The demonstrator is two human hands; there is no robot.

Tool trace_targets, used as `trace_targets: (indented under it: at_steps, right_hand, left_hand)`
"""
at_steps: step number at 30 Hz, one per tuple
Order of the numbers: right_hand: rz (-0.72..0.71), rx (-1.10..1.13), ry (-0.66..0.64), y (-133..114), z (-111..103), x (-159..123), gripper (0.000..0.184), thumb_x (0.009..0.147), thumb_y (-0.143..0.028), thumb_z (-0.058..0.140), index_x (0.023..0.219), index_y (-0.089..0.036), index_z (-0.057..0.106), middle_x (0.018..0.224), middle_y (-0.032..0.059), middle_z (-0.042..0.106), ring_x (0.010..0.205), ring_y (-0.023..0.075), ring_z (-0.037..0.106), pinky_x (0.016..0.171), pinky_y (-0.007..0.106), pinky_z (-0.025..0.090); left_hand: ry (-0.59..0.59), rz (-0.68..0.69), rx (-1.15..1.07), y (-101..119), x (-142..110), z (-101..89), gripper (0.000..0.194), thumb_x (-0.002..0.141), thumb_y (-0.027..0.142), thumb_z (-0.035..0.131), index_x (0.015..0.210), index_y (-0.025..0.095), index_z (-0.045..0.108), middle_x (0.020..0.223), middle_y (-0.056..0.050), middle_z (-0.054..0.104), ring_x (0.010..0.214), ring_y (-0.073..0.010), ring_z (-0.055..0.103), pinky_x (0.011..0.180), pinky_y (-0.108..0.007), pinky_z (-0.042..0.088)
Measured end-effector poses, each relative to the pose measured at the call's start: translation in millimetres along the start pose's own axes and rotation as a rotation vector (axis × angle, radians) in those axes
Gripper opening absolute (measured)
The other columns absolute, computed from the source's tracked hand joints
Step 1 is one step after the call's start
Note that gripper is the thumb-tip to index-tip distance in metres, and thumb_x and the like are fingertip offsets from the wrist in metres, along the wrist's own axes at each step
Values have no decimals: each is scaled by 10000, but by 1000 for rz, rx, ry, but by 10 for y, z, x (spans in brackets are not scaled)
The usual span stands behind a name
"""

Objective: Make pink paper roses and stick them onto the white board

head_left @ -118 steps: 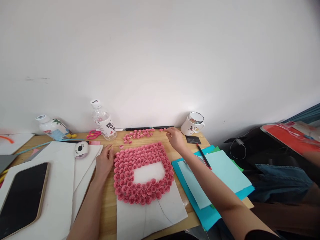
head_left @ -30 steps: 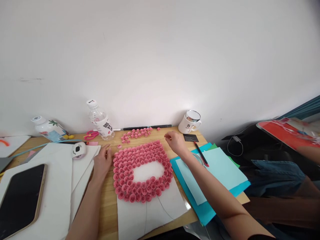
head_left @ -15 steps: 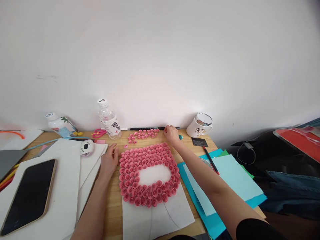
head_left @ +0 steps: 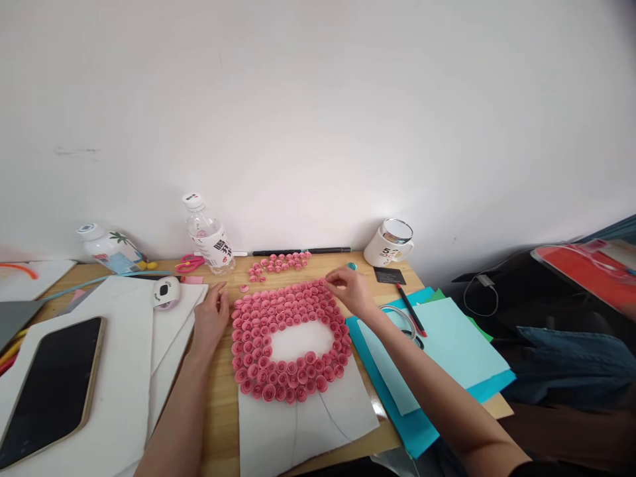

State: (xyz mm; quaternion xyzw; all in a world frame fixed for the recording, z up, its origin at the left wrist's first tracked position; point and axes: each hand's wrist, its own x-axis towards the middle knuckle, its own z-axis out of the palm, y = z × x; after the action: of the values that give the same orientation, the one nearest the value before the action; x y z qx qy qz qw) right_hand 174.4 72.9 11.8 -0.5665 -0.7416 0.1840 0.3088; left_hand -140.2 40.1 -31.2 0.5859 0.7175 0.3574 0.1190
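Note:
A white sheet (head_left: pixel 268 434) lies on the table, with rows of rolled pink paper roses (head_left: pixel 248 348) standing on it around a bare white oval. My right hand (head_left: pixel 350 290) is over the upper right corner of the rows, its thumb and fingertips pinched together; anything between them is too small to make out. To the left of the sheet, my left hand (head_left: pixel 212 313) rests on the table with fingers loosely bent and apart, holding nothing. Behind the sheet lies a cluster of loose pink roses (head_left: pixel 281 263), with one single rose (head_left: pixel 244 288) nearer my left hand.
A water bottle (head_left: pixel 211 238), pink scissors (head_left: pixel 189 264) and dark pens (head_left: pixel 325 250) line the wall. At right are a mug (head_left: pixel 388 244), a black card (head_left: pixel 389 275), a red-black pen (head_left: pixel 411 311) and coloured paper (head_left: pixel 447 344). A phone (head_left: pixel 52 391) lies on white board at left.
My right hand has come back from the pens by the wall to the top right corner of the rose rows. My left hand stays beside the sheet. The view has shifted slightly.

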Motion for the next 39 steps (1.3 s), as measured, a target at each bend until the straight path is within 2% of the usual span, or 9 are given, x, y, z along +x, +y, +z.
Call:
trace_targets:
  at_steps: [2, 4, 7, 11, 16, 27, 33, 39]
  right_hand:
    - [-121, 166, -17, -90, -46, -267, 80, 772, -175, 574, 732, -166, 642, 851, 56, 661, 743, 135, 625, 653, 235, 503]
    - [-183, 214, -35, -162, -48, -511, 101, 790, -168, 553, 734, -175, 638, 875, 64, 652, 774, 147, 625, 672, 255, 509]
    - [-212, 188, -35, -226, 20, -789, 133, 814, -143, 513, 765, -189, 627, 897, 66, 643, 776, 151, 618, 670, 268, 509]
    - [-240, 48, 4, -245, 144, -965, 156, 810, -93, 513, 754, -192, 619, 864, 62, 648, 797, 171, 582, 683, 294, 493]
    - [-226, -74, 77, -232, 211, -992, 170, 768, -42, 551, 707, -185, 620, 821, 54, 653, 849, 206, 519, 718, 337, 466]
    - [-84, -189, 185, -218, 273, -962, 216, 717, 14, 518, 649, -155, 633, 829, 88, 604, 833, 222, 464, 657, 308, 447]
    - [-46, -199, 166, -222, 264, -948, 248, 722, 6, 518, 595, -171, 636, 809, 81, 614, 815, 219, 479, 626, 301, 445]
    - [-79, -192, 103, -247, 196, -956, 266, 818, -77, 500, 642, -169, 676, 837, 86, 643, 853, 219, 506, 700, 329, 488]
  left_hand:
    - [12, -6, 3, 16, -2, -5, 420, 836, 405, 363, 1110, 168, 574, 730, -39, 663, 662, -192, 626, 698, -306, 464]
    - [20, -15, 12, 33, -4, -13, 408, 833, 399, 369, 1097, 174, 583, 770, -47, 675, 683, -194, 630, 705, -303, 460]
    - [7, -20, 13, 51, -5, -21, 403, 832, 394, 372, 1100, 179, 582, 823, -54, 687, 687, -190, 632, 719, -301, 457]
    - [-3, -24, 11, 52, -2, -20, 420, 832, 396, 368, 1125, 173, 570, 861, -64, 690, 690, -192, 634, 725, -307, 457]
    - [8, -16, 34, 37, 2, -15, 424, 828, 397, 369, 1120, 170, 575, 833, -63, 691, 720, -206, 637, 746, -319, 454]
    - [2, -35, -3, 41, 9, -19, 434, 811, 406, 379, 1113, 162, 573, 691, -30, 664, 644, -187, 631, 709, -303, 470]
    - [0, -24, 3, 26, 4, -15, 448, 815, 416, 370, 1120, 154, 568, 693, -34, 663, 619, -185, 622, 696, -306, 469]
    - [-5, -31, -11, 50, 6, -26, 446, 815, 416, 372, 1127, 162, 564, 678, -21, 660, 581, -177, 611, 699, -307, 471]
